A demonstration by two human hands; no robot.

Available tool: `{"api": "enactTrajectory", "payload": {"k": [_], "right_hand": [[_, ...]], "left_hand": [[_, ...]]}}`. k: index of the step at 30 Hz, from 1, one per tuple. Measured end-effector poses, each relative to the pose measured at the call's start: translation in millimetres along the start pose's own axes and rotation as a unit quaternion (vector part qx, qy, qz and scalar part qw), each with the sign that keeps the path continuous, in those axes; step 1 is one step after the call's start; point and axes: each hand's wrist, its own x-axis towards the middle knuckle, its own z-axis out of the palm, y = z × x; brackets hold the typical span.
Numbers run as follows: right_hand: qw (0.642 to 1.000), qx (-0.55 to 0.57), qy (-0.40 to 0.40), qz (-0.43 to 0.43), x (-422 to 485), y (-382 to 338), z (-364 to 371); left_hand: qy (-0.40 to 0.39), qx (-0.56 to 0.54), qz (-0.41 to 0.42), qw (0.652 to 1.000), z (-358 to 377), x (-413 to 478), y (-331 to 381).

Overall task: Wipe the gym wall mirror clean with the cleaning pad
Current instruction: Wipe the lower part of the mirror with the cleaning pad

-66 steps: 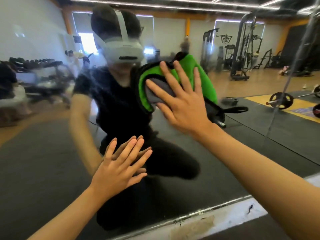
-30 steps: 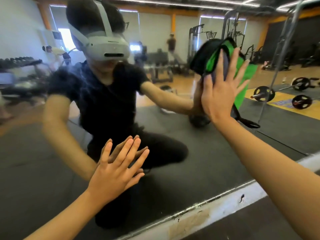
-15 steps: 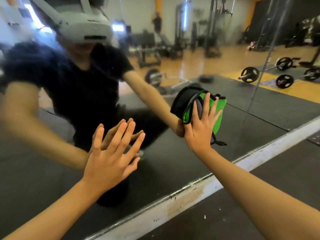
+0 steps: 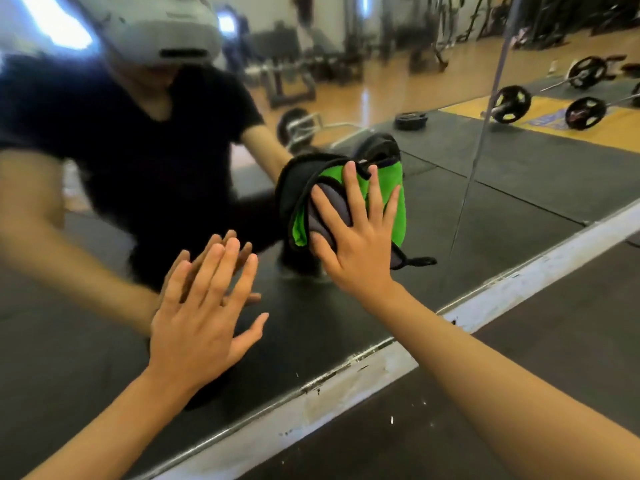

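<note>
Head view: right hand [image 4: 356, 247] flat on upright green cleaning pad [image 4: 394, 206].

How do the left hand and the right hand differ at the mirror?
The right hand presses the green pad on the mirror; the left hand lies bare on the glass. The right hand is higher than the left. Both have straight, spread fingers.

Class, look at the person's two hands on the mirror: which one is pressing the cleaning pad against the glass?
The right hand, fingers spread flat over the green cleaning pad. The left hand lies bare against the mirror, with nothing under it.
</note>
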Motion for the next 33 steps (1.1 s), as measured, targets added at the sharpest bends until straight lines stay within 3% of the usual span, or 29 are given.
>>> {"api": "enactTrajectory", "payload": {"k": [9, 19, 25, 28, 31, 33], "right_hand": [[0.998, 0.068, -0.005, -0.006, -7, 9, 9], [0.993, 0.101, -0.047, -0.037, -10, 15, 2], [0.993, 0.095, -0.049, -0.04, 13, -7, -2], [0.987, 0.097, -0.052, -0.117, 41, -12, -15], [0.975, 0.04, -0.022, -0.219, 57, 36, -18], [0.984, 0.022, -0.013, -0.176, 52, 76, -19]], "left_hand": [[0.048, 0.133, -0.02, 0.99, 20, -7, 9], [-0.009, 0.101, -0.056, 0.993, 3, -1, 20], [0.008, 0.104, -0.055, 0.993, 10, 1, 20], [0.012, 0.092, -0.06, 0.994, 11, 0, 20], [0.023, 0.072, -0.047, 0.996, 4, 2, 16], [0.029, 0.073, -0.045, 0.996, 2, 5, 14]]}}
